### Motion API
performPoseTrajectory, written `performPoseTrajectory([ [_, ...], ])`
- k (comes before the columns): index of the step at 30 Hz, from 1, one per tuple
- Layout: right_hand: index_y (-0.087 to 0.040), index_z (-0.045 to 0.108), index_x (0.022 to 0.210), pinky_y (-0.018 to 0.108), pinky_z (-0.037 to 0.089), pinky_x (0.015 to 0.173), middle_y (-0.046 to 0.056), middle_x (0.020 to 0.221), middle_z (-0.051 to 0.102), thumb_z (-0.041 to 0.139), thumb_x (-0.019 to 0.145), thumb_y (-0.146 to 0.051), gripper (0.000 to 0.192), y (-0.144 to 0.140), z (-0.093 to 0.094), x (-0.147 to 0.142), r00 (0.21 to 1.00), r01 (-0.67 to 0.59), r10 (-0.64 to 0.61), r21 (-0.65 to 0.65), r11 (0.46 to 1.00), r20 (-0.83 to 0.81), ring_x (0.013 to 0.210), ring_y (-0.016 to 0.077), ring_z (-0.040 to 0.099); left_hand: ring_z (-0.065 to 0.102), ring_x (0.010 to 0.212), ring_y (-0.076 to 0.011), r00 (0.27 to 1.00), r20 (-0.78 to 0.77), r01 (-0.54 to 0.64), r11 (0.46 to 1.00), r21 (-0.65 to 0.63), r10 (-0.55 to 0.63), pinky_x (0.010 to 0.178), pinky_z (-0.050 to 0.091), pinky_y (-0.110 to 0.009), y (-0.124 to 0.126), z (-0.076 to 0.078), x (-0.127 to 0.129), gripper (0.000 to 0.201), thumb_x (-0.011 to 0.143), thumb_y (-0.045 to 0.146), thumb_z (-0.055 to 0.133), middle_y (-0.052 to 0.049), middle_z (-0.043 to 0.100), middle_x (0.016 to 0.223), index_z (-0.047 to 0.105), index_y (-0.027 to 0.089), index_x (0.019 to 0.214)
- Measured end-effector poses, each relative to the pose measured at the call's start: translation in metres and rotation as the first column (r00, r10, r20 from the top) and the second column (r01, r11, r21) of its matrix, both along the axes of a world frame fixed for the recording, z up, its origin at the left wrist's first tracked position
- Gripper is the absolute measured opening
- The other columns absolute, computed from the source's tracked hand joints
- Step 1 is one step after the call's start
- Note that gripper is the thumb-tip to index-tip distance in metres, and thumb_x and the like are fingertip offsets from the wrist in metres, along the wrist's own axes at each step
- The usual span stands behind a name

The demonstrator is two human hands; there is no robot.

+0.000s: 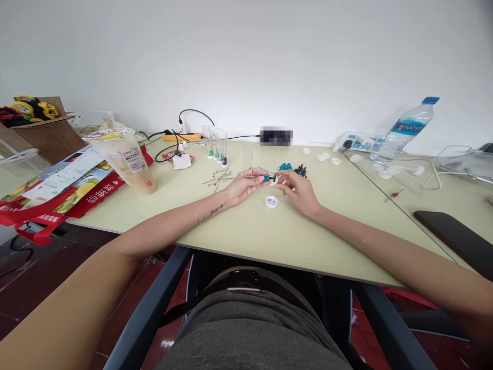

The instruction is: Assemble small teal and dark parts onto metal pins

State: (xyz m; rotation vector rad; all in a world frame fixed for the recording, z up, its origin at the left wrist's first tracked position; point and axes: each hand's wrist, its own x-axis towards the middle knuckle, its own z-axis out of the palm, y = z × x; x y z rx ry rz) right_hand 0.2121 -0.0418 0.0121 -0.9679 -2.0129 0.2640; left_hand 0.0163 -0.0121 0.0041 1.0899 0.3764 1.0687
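Observation:
Over the middle of the table, my left hand (246, 186) pinches a small blue part (266, 178) between thumb and fingers. A small black part (273, 178) with a round end meets the blue one end to end, and the fingertips of my right hand (298, 191) close on it. Whether the two are joined cannot be made out. Just below my hands lies a shallow white cap (271, 202) with tiny dark pieces in it. Behind my right hand are a heap of blue parts (285, 166) and a heap of black parts (300, 170).
Thin metal rods (219, 178) lie scattered left of my hands, near upright clear tubes (215, 146). A drink cup (129, 159) and red bag (96, 192) occupy the left. Rightward are white caps (335, 161), a power strip (360, 142), a tilted water bottle (408, 128) and a black phone (454, 239).

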Motion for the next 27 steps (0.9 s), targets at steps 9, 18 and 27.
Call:
performPoseTrajectory([
  [9,-0.02,0.06,0.097,0.028,0.044,0.058,0.003,0.076,0.063,0.047,0.086,-0.039,0.025,-0.0004,-0.0016,0.0011,0.999,0.009,-0.01,0.012,1.0,0.036,0.053,0.0122,0.053,0.063,0.088,-0.0142,0.998,-0.046,0.052,0.998,0.043,-0.05,0.098,0.038,-0.036,-0.0007,-0.0018,-0.0004,0.019,0.065,0.016,0.071,-0.005,0.065,0.09,0.063,0.012,0.082],
  [18,-0.02,0.061,0.087,0.025,0.041,0.057,0.0,0.067,0.061,0.04,0.09,-0.038,0.029,-0.0046,0.0048,-0.0013,0.996,0.019,-0.019,-0.005,1.0,0.084,0.051,0.0109,0.051,0.063,0.087,-0.0146,0.997,-0.049,0.065,0.997,0.041,-0.063,0.097,0.039,-0.037,-0.0009,-0.0017,0.0002,0.02,0.064,0.015,0.071,-0.004,0.065,0.088,0.063,0.012,0.082],
  [27,-0.02,0.054,0.107,0.026,0.042,0.056,0.002,0.08,0.061,0.051,0.084,-0.038,0.029,-0.0017,0.0012,-0.0006,0.999,0.024,-0.025,0.007,1.0,0.022,0.053,0.011,0.052,0.063,0.086,-0.0131,1.0,0.0,0.027,0.999,0.029,-0.027,0.096,0.04,-0.034,-0.0064,0.0049,0.001,0.016,0.066,0.013,0.069,-0.005,0.066,0.088,0.062,0.011,0.08],
])
